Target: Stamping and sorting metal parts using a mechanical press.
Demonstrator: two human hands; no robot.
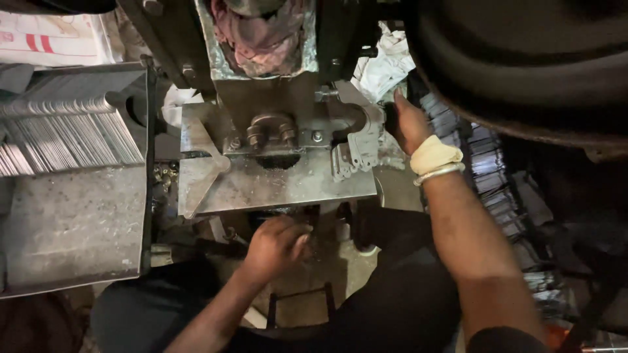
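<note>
I look down on a metal press bed (275,186) with a bolted die (271,134) at its back. My left hand (278,245) is below the bed's front edge, fingers curled in the dark gap there; whether it holds anything I cannot tell. My right hand (407,121) reaches to the right side of the press, fingers wrapped on a dark handle or knob beside a curved grey bracket (360,140). A cloth band and a bangle (435,163) sit on that wrist.
A tray at left holds a long row of thin metal strips (65,131) above a flat grey shelf (72,225). A large dark wheel (523,59) fills the upper right. Stacked metal pieces (497,189) lie at right. White rags (386,62) sit behind the press.
</note>
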